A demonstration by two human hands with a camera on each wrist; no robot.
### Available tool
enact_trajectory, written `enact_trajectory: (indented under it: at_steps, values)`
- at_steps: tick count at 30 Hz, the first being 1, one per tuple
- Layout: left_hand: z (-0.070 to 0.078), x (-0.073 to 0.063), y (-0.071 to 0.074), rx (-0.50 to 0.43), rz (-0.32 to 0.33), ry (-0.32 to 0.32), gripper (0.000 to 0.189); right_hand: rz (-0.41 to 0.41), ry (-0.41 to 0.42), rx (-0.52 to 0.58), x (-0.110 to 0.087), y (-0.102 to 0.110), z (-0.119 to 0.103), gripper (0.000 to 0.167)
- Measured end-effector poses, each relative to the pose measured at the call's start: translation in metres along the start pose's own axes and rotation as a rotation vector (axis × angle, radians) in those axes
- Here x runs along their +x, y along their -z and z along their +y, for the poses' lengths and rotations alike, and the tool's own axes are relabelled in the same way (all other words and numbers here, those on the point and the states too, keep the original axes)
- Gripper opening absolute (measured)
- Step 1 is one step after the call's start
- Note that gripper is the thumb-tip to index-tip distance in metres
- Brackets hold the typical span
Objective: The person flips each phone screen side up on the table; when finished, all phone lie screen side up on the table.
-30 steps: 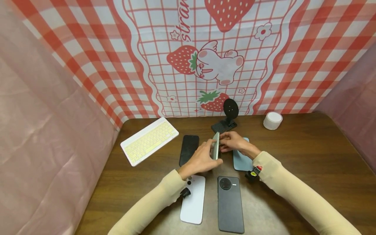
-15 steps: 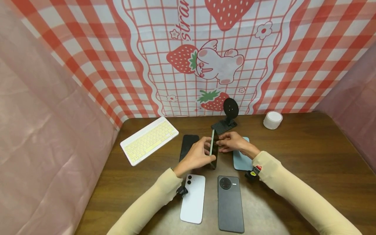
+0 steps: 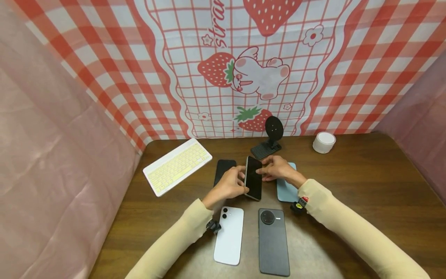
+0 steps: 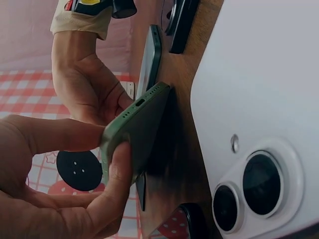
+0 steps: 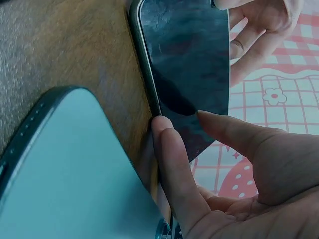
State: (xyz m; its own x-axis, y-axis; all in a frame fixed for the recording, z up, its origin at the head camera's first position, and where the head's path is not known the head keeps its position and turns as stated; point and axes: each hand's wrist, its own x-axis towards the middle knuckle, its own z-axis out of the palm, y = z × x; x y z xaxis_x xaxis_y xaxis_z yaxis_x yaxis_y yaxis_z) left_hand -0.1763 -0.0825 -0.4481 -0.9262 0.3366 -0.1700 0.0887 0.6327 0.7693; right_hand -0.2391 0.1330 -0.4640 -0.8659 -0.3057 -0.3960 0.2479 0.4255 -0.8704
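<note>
A green-edged smartphone [image 3: 253, 186] is tilted over the middle of the table, its dark screen turned up toward the head camera. My left hand [image 3: 226, 186] grips its left long edge; the left wrist view has the thumb and a finger either side of the corner by the charging port [image 4: 140, 102]. On the opposite side, my right hand [image 3: 278, 170] pinches the phone, thumb tip on the screen and fingers at the edge in the right wrist view. Partly under the right wrist lies a light blue phone [image 3: 287, 190]. A black phone [image 3: 223, 169] lies behind the left hand.
Nearer the front lie a white phone [image 3: 230, 240] and a grey phone [image 3: 273, 244], both back up. Behind the hands stands a black folding stand with a round head [image 3: 274, 129]. A white keyboard [image 3: 177, 166] is at back left, a white cylinder [image 3: 324, 143] at back right.
The held smartphone has turned from nearly edge-on, pale back toward the left, to screen up. My left hand has shifted a little left with its edge; the right hand has barely moved.
</note>
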Motion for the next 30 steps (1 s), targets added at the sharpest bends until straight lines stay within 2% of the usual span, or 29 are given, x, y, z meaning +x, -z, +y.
enact_trajectory:
  at_steps: [13, 20, 30]
  values:
    - [0.001, 0.005, -0.005, 0.077, -0.006, 0.068, 0.083, 0.065, 0.004, -0.126, 0.001, 0.002, -0.002, 0.052]
    - [0.000, 0.007, -0.010, 0.128, -0.026, 0.078, 0.096, 0.079, -0.010, -0.178, 0.001, 0.003, -0.005, 0.054]
    - [-0.001, 0.011, -0.015, 0.209, -0.034, 0.130, 0.103, 0.098, 0.004, -0.176, 0.001, 0.002, -0.005, 0.053]
